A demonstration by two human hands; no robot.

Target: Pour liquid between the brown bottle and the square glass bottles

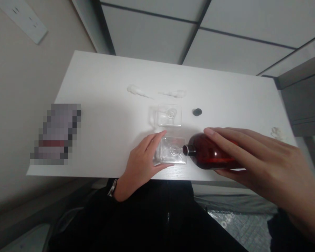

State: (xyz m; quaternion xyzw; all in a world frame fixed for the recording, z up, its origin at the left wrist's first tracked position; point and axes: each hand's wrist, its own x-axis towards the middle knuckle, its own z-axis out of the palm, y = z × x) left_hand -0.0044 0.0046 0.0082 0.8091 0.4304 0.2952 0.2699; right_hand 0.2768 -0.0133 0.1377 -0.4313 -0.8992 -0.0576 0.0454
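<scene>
My right hand (262, 164) is wrapped round a reddish-brown bottle (212, 152), tipped on its side with its uncapped mouth pointing left. The mouth is over the right edge of a clear square container (173, 157) with a round shape in its middle. My left hand (147, 154) holds that container by its left side, thumb and fingers along opposite edges. Just behind it stands a second clear container (169, 115) of like shape. A small dark round cap (197, 112) lies to the right of that one. Whether liquid is flowing from the bottle, I cannot tell.
Two whitish, feathery strips (138, 91) lie farther back on the white table (99, 77). A blurred-out box-like item (56, 133) is at the left edge. Some small pale thing (277, 133) sits at the far right. Cabinet panels (152, 31) rise behind the table.
</scene>
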